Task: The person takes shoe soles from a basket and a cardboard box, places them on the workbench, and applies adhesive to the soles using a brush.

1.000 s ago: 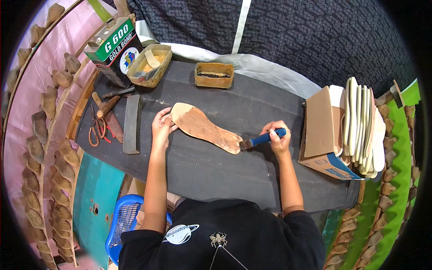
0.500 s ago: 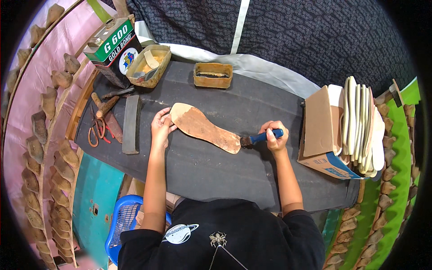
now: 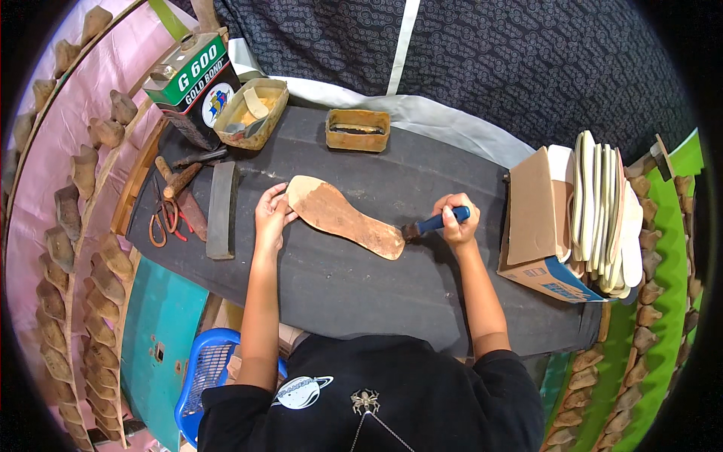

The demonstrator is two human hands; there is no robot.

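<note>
My left hand pinches the wide left end of a tan shoe insole just over the dark work surface. Most of the insole's upper face carries a wet-looking brown coating, while its wide tip and parts of the edge are paler. Wrapped round a blue handle, my right hand holds a brush. Its dark bristle end touches or nearly touches the narrow right end of the insole. Beyond the insole sits a small yellowish tub with dark residue inside.
At the back left stand a green-and-black metal can and a tray with scraps. Scissors, a hammer and a grey block lie nearby. On the right, a cardboard box holds pale insoles. Shoe lasts line both sides.
The brush in my right hand has shifted slightly and its handle tilts up more. My left hand and the insole stay almost in place; the whole view has dipped a few pixels.
</note>
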